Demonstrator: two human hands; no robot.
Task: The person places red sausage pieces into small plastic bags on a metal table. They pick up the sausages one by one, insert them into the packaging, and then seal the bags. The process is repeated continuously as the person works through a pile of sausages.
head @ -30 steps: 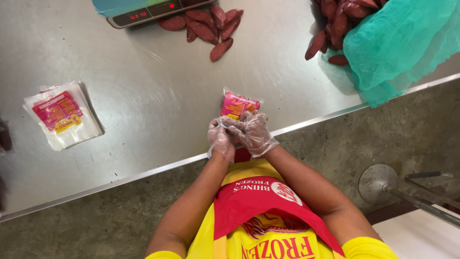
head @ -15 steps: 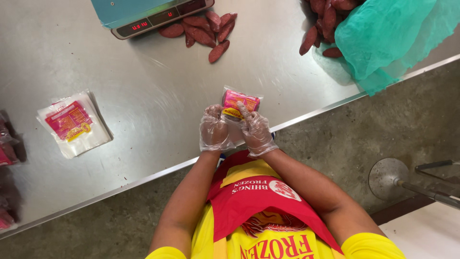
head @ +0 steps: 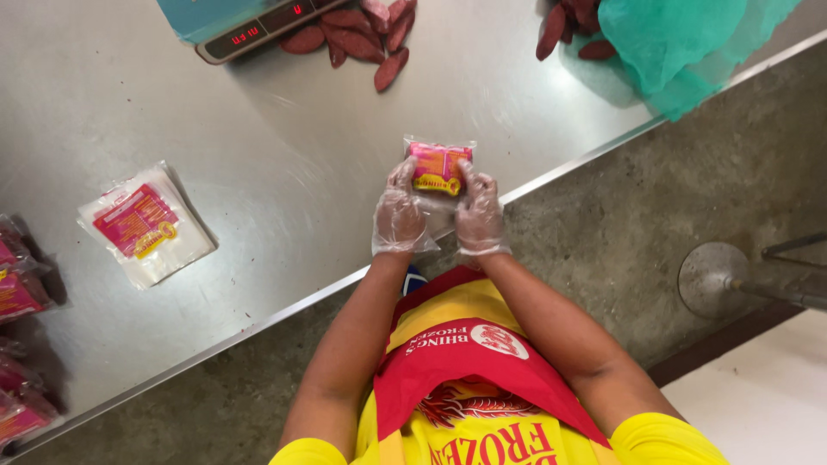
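Packet (head: 438, 166) on table (head: 284, 164) between hands; scale (head: 250, 30) behind, pouches (head: 145, 224) left.

Small clear plastic pouch (head: 439, 168) with a pink label panel and a yellow oval mark near its lower end. Looks flat and roughly rectangular, long axis running away from the steel table's near edge (head: 284, 306), label side up. It sits just inside that edge, over the tabletop; can't tell if it rests on the steel or is lifted slightly off it. Lower half is clear film, partly covered by gloved fingers on both sides, so the bottom corners are hidden. Top edge shows a crimped transparent margin. Contents not readable through the label.
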